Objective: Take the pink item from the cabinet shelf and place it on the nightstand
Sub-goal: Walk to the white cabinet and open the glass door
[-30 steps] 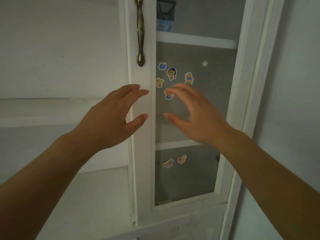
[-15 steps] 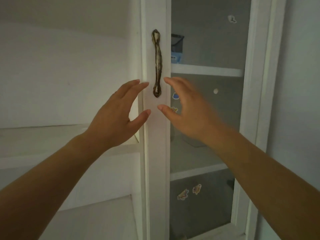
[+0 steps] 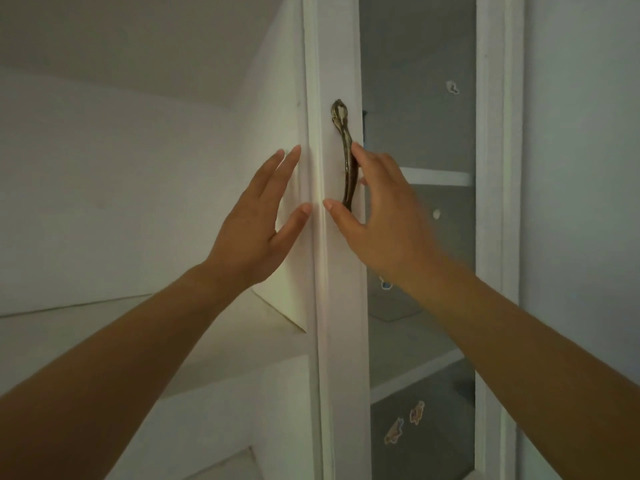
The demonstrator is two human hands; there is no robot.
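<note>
A white cabinet door with a glass pane fills the middle, and it is closed. Its bronze handle runs upright on the door's left stile. My right hand is at the handle, fingers reaching behind its lower half and thumb spread to the left of its bottom end, not closed around it. My left hand is held flat and open against the cabinet's left side, fingertips at the door's edge. No pink item shows through the glass, and no nightstand is in view.
Behind the glass are white shelves, one above and one below my right forearm. Cartoon stickers sit low on the pane. A white ledge runs along the wall at left. A plain wall stands at right.
The view has tilted upward, bringing the handle to the centre. Both hands rose; the right one moved from in front of the glass onto the handle, and the left reached the cabinet's edge.
</note>
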